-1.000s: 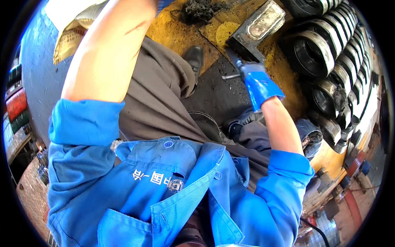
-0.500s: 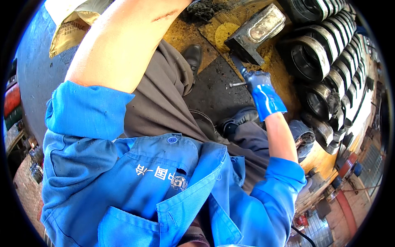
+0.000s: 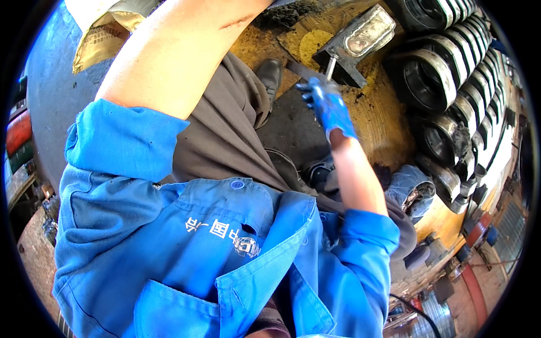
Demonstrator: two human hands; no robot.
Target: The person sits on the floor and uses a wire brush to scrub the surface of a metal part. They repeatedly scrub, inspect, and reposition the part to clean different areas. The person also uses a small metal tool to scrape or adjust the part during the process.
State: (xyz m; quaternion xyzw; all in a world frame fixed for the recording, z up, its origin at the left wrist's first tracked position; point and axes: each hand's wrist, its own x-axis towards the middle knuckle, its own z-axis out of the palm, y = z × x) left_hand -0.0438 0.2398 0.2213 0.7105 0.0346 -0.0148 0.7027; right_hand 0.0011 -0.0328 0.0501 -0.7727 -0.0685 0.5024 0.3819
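My right hand (image 3: 327, 104), in a blue rubber glove, is closed around a tool with a bright metal rod (image 3: 331, 69) pointing up. A dark flat blade (image 3: 303, 70) sticks out to the upper left of the same hand; I cannot tell whether it joins the rod. The rod's tip overlaps the near edge of a heavy dark metal block (image 3: 360, 42) with a worn, bright top; contact is unclear. My bare left forearm (image 3: 186, 50) runs out past the top edge, so the left hand is out of view.
Rows of thick black metal rings (image 3: 422, 79) stand along the right. A yellow, dirt-smeared board (image 3: 377, 118) lies under the block. Black stringy scrap (image 3: 282, 16) is at the top, a pale sack (image 3: 104, 39) at the upper left. My shoes (image 3: 269, 76) stand near the work.
My right hand has moved up and left, closer to the block, and turned. The rod swung from pointing left to pointing up; the blade now points to the upper left.
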